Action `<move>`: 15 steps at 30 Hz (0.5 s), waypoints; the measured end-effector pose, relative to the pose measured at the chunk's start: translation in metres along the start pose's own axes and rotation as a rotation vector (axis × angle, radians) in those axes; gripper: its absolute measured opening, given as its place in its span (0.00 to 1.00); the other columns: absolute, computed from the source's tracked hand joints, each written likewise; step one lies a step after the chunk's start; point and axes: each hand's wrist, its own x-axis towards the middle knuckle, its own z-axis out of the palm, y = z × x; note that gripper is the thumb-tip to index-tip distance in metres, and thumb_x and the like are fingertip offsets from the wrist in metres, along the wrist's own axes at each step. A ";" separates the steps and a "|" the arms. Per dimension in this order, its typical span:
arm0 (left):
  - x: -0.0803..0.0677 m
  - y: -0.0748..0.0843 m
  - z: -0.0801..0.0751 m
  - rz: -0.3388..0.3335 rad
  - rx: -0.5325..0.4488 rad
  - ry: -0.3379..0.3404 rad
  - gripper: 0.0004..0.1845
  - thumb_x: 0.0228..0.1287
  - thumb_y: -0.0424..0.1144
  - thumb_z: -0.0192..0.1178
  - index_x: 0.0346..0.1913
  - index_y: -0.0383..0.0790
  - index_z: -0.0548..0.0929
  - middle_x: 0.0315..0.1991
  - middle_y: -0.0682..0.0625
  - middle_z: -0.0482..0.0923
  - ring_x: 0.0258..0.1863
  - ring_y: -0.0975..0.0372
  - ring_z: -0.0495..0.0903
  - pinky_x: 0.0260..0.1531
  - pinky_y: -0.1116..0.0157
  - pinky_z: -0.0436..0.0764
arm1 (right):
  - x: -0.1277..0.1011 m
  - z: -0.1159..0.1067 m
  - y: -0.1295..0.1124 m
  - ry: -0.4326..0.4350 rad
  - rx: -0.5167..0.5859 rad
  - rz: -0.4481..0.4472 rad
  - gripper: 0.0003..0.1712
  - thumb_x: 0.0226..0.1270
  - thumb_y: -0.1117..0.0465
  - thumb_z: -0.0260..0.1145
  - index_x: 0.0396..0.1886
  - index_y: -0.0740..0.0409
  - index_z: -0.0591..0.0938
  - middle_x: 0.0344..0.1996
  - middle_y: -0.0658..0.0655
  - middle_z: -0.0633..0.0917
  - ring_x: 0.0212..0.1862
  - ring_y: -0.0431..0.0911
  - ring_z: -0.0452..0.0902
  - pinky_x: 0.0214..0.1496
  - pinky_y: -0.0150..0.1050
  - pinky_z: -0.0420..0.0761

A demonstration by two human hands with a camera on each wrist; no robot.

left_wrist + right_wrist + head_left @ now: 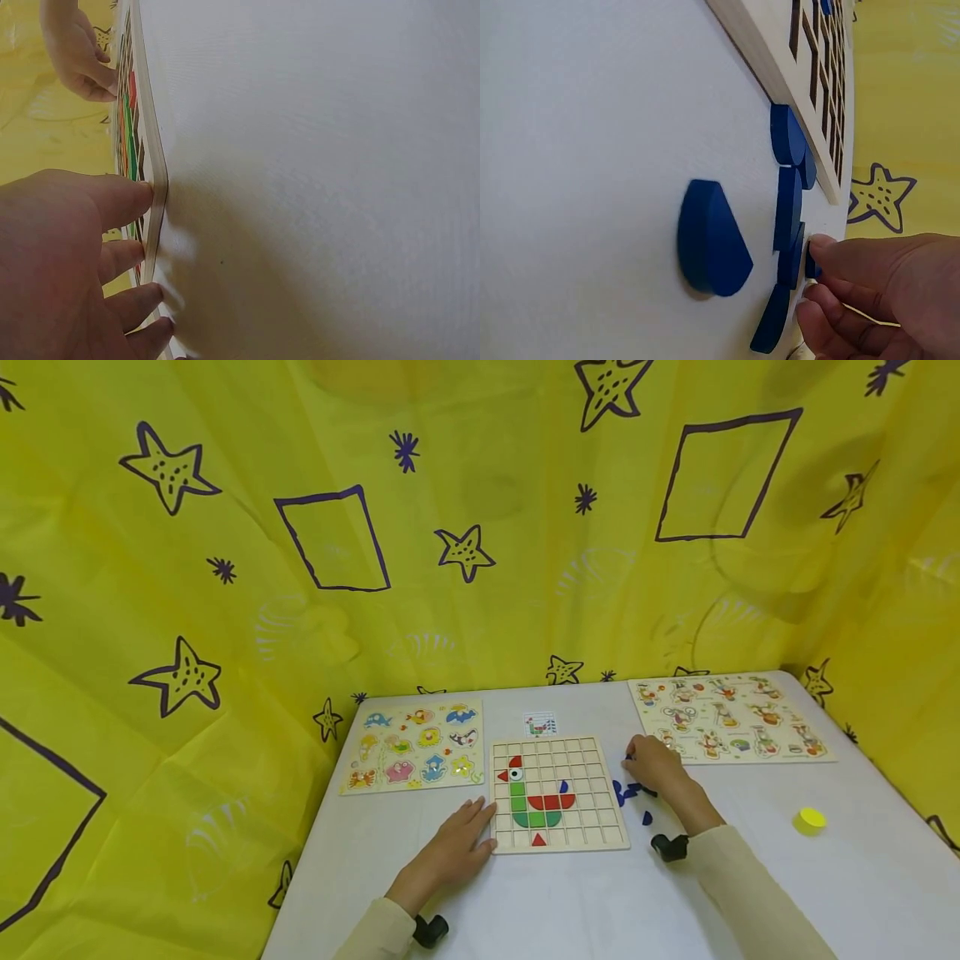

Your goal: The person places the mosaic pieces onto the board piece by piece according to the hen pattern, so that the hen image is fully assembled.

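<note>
Your right hand (654,762) rests among the loose blue pieces (628,791) that lie on the white worktop (750,893) just beside the right edge of the wooden grid board (558,793), and in the right wrist view your fingertips (832,251) pinch a small blue piece (811,264) at the far end of that cluster, the fingers curled round it. The other blue pieces lie flat or lean against one another near the board's rim, and one rounded blue piece (709,238) sits a little apart from them on the cloth. Your left hand (457,847) lies flat on the worktop with its fingers straight, their tips touching the left edge of the grid board near its lower corner; it holds nothing. On the board you have a figure built of red and green tiles with one blue tile (563,787) set above the red ones and a red triangle (538,839) in the bottom row. A small pattern card (540,724) lies just beyond the board's far edge. To the left of the board is a sea animal peg puzzle (412,746), and to the right, well apart, a second picture puzzle (731,717). A yellow disc (811,819) sits alone on the worktop to your right. A yellow cloth (225,568) printed with stars and squares hangs behind and around the worktop.
</note>
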 end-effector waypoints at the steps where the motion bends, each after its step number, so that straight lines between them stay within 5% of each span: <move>1: 0.000 0.000 0.000 0.000 0.000 0.000 0.34 0.80 0.50 0.56 0.83 0.50 0.63 0.85 0.48 0.56 0.84 0.48 0.53 0.80 0.42 0.60 | -0.001 0.000 -0.001 0.002 0.000 -0.004 0.14 0.72 0.63 0.68 0.47 0.72 0.81 0.38 0.67 0.84 0.39 0.57 0.80 0.46 0.59 0.79; 11: -0.002 0.001 -0.001 0.015 0.009 0.009 0.34 0.79 0.50 0.57 0.83 0.49 0.64 0.84 0.47 0.57 0.84 0.47 0.54 0.80 0.42 0.61 | -0.007 0.005 -0.015 0.005 0.046 -0.009 0.14 0.74 0.63 0.68 0.49 0.72 0.81 0.38 0.65 0.83 0.37 0.53 0.78 0.43 0.52 0.79; 15: -0.001 0.001 0.000 0.013 0.004 0.008 0.34 0.79 0.50 0.57 0.83 0.50 0.63 0.84 0.47 0.57 0.84 0.48 0.54 0.80 0.42 0.61 | -0.007 0.007 -0.027 0.034 0.052 -0.027 0.14 0.73 0.63 0.68 0.48 0.72 0.81 0.39 0.66 0.83 0.38 0.54 0.77 0.46 0.57 0.78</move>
